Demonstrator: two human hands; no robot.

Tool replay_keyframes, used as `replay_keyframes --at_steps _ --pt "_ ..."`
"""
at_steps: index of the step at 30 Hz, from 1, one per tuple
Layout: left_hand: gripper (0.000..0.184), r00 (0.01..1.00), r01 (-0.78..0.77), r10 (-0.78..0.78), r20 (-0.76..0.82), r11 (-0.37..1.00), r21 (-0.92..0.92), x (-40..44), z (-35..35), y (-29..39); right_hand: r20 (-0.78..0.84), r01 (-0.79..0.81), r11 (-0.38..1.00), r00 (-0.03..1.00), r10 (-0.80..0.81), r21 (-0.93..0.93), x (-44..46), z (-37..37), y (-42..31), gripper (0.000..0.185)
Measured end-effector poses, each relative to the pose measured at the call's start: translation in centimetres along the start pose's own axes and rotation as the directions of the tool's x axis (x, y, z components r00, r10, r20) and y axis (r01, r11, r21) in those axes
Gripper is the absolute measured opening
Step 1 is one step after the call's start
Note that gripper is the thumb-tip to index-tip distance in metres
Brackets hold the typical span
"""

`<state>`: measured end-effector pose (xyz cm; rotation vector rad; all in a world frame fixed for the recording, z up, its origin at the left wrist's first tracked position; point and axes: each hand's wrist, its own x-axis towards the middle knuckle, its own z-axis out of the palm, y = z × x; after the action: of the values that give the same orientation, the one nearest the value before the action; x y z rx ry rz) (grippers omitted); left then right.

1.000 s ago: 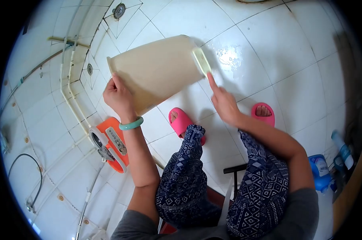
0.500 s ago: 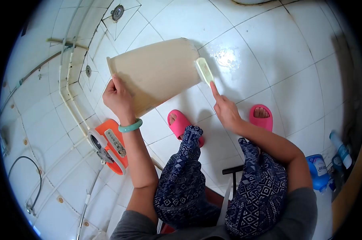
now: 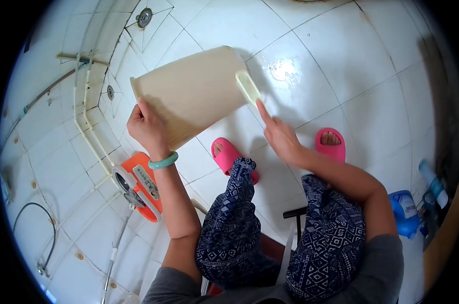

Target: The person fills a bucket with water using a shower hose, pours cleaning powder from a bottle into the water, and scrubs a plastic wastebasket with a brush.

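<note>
A beige bin [image 3: 194, 88] is held tilted on its side above the tiled floor, its rim toward the left. My left hand [image 3: 147, 124], with a green bangle at the wrist, grips that rim, its fingers closed. A pale green brush [image 3: 247, 87] lies against the right end of the bin's side. Its handle is in my right hand [image 3: 281, 138], the index finger stretched along it and the other fingers curled. The brush's underside is hidden.
Pink slippers [image 3: 226, 154] are on my feet below the bin. An orange and white object [image 3: 144, 185] stands at the left by the pipes [image 3: 81, 126]. A blue bottle [image 3: 405, 213] is at the right. Floor drains [image 3: 144, 18] show at the upper left.
The brush in my right hand has moved left and up, from the bin's right edge onto its side. My left hand keeps its hold on the rim, and the view has shifted slightly.
</note>
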<state>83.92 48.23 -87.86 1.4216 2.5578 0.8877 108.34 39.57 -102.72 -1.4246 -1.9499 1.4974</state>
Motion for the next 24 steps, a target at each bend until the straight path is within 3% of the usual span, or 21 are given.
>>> replay_keyframes --at_steps 2,6,8,11,12,14,17,18,21,22,24 --pt "0.043 1.0 0.003 -0.003 -0.013 1.0 -0.004 -0.1 -0.2 0.3 -0.257 0.026 0.999 0.966 -0.015 0.038 5.2 -1.2 -0.8 0.082" --pt "0.044 1.0 0.007 -0.008 -0.018 0.998 -0.062 0.1 -0.1 -0.1 -0.277 0.094 0.993 0.958 -0.071 0.072 4.6 -1.0 -0.7 0.082" --pt "0.044 1.0 -0.011 0.011 0.014 1.0 -0.022 0.0 0.0 0.2 -0.056 -0.058 0.998 0.997 0.059 0.017 0.2 0.2 -0.1 0.077" --pt "0.044 0.999 -0.052 0.052 -0.006 0.998 -0.033 -0.2 0.2 0.3 0.028 -0.05 0.998 0.998 0.051 -0.03 -1.4 0.1 0.0 0.077" --pt "0.044 0.999 -0.053 0.053 0.009 0.998 -0.027 -0.4 0.1 0.4 0.029 -0.063 0.998 0.998 0.064 -0.022 -0.5 0.2 -0.1 0.077" --pt "0.044 0.999 -0.039 0.039 -0.003 0.999 -0.018 -0.5 -0.1 0.5 -0.19 -0.006 1.0 0.982 0.005 -0.006 4.0 0.0 -0.4 0.081" --pt "0.045 1.0 0.02 -0.02 0.001 0.999 -0.045 -0.7 -0.4 0.9 -0.28 0.073 0.997 0.958 -0.059 0.04 6.2 -0.7 -1.1 0.084" --pt "0.045 1.0 0.018 -0.017 0.004 0.999 -0.046 -0.7 -0.3 0.8 -0.284 0.069 0.997 0.957 -0.055 0.041 5.2 -0.4 -1.3 0.084" --pt "0.046 0.999 -0.008 0.005 -0.034 0.997 -0.082 -0.4 -0.3 0.4 -0.065 0.033 0.999 0.997 -0.035 -0.044 0.7 1.7 -1.8 0.084" --pt "0.046 0.999 -0.029 0.028 -0.019 0.998 -0.063 -0.3 -0.3 0.5 -0.063 0.036 0.999 0.997 -0.039 -0.038 0.9 1.9 -1.4 0.084" --pt "0.046 0.998 -0.06 0.061 0.018 0.998 -0.037 -0.4 -0.3 0.3 -0.222 0.09 0.987 0.968 -0.119 -0.133 1.6 1.7 -1.1 0.084"
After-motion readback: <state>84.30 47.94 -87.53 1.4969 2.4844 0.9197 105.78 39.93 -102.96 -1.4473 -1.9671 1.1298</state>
